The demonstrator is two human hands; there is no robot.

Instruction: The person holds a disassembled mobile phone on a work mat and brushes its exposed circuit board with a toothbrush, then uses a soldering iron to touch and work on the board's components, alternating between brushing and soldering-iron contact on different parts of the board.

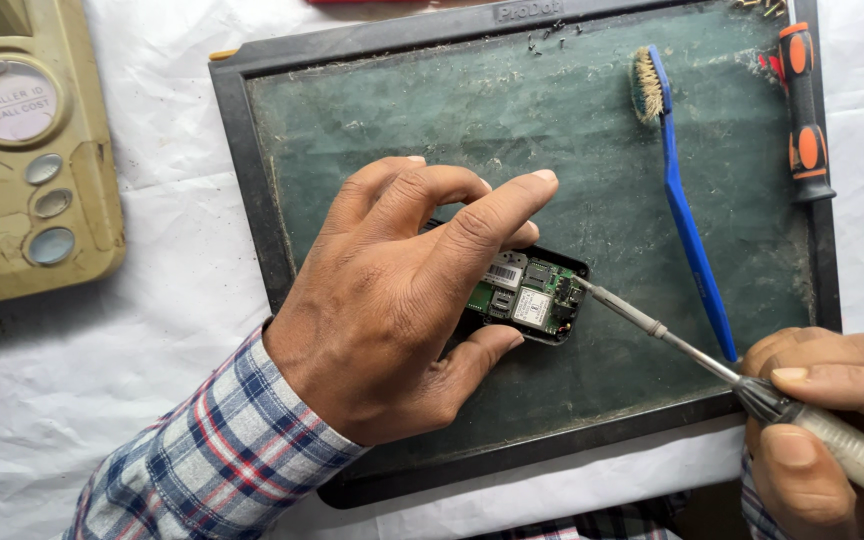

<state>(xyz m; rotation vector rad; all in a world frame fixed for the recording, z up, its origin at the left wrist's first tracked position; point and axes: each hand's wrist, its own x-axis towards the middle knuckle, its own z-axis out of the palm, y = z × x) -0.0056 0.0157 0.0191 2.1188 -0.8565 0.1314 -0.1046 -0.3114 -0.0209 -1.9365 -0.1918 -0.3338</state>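
- The phone (530, 296), opened so its green board shows, lies on the dark mat (552, 130) near the mat's middle, its long axis running roughly from 10 o'clock to 4 o'clock.
- The left hand (402, 300) covers the phone's 9 o'clock end; its fingers (497, 205) are curled over the top edge and the thumb presses the lower edge, so the phone is pinched and held flat.
- The right hand (822, 420) is at 4 o'clock from the phone, well apart from it, with its fingers closed around the clear handle of a screwdriver (672, 335).
- The screwdriver shaft points toward 10 o'clock; its tip touches the phone's 3 o'clock end, at the exposed board's edge.
- The left hand is the nearer to the phone; the right reaches it only through the tool.
- A blue brush (687, 225) lies at 2 o'clock from the phone, crossing behind the shaft; an orange-and-black driver (804, 110) sits at the mat's right edge.
- An old beige telephone (27, 150) rests on the bench at 9 o'clock.
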